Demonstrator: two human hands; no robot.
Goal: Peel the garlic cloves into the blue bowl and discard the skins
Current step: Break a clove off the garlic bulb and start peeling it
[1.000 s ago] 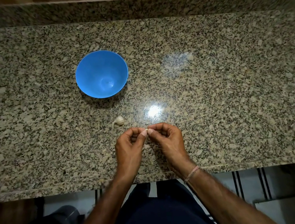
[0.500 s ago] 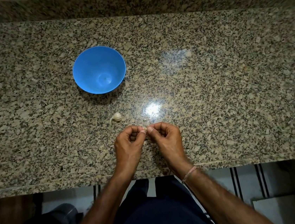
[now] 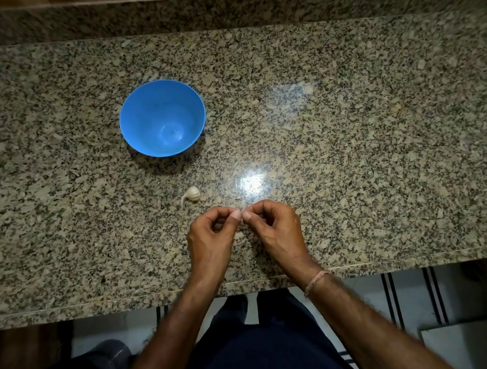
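Head view shows the left hand (image 3: 209, 242) and right hand (image 3: 278, 235) curled knuckle to knuckle near the counter's front edge, thumbs and forefingers pinching a tiny pale clove (image 3: 242, 215) that is mostly hidden between them. The blue bowl (image 3: 144, 125), smooth plastic, round and apparently empty, sits far and to the left, closer to the left hand. Between bowl and left hand, a papery unpeeled clove (image 3: 192, 193) lies on the speckled polished granite counter (image 3: 352, 141), its tail pointing near-left.

Likely a home kitchen: speckled granite counter (image 3: 354, 156), tiled floor (image 3: 407, 302).
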